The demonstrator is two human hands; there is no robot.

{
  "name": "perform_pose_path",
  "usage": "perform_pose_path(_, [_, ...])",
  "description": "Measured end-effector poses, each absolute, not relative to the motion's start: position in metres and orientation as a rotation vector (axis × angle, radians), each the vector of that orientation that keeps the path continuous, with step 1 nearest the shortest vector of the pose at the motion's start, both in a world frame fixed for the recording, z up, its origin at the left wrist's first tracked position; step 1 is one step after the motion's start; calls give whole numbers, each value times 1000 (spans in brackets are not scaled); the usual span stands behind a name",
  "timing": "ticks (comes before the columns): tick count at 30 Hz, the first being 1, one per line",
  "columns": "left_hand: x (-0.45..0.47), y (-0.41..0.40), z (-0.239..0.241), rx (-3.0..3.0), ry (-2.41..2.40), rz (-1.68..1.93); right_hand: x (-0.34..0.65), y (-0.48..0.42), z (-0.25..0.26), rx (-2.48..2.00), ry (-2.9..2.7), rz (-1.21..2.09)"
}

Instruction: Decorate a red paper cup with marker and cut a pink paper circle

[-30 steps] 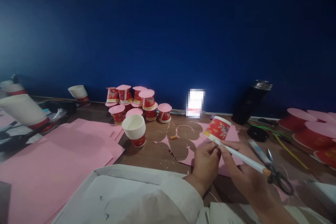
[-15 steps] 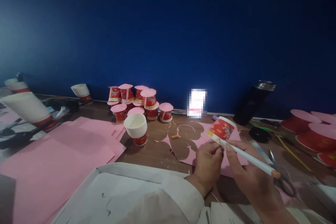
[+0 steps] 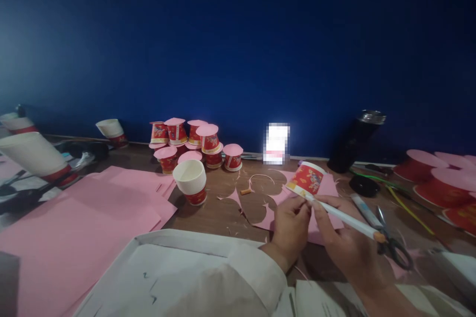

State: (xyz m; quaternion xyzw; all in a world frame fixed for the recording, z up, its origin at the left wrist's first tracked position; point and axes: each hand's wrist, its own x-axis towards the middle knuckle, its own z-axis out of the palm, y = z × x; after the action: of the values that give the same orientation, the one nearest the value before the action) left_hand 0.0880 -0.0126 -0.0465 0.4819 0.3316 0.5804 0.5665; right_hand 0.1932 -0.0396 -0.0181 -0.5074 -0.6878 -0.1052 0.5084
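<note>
A red patterned paper cup (image 3: 305, 178), its white end up and its gold-edged rim toward me, leans slightly on cut pink paper (image 3: 265, 218). My left hand (image 3: 292, 225) is closed just below the rim, thumb and fingertips pressed together; what they hold is hidden. A white pen-like stick with an orange end (image 3: 347, 218) lies in the grip of my right hand (image 3: 351, 247). Its front tip reaches my left fingertips beside the cup rim. Whether the tip touches the cup I cannot tell.
Several red cups with pink discs (image 3: 176, 131) are stacked at the back. A white-red cup (image 3: 189, 181) stands nearer. Pink sheets (image 3: 85, 213) cover the left. Rightward are scissors (image 3: 397, 252), a black flask (image 3: 357, 141), its lid (image 3: 364, 185) and larger pink-topped containers (image 3: 420, 166).
The whole view has shifted slightly. Both hands keep their grip at the rim, and the cup tilts a little differently, with the stick still in my right hand.
</note>
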Motion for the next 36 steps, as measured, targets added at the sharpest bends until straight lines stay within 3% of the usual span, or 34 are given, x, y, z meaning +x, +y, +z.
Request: perform_pose_path(36, [88, -12, -39, 901, 735, 1380, 194, -38, -18, -1181, -1661, -242])
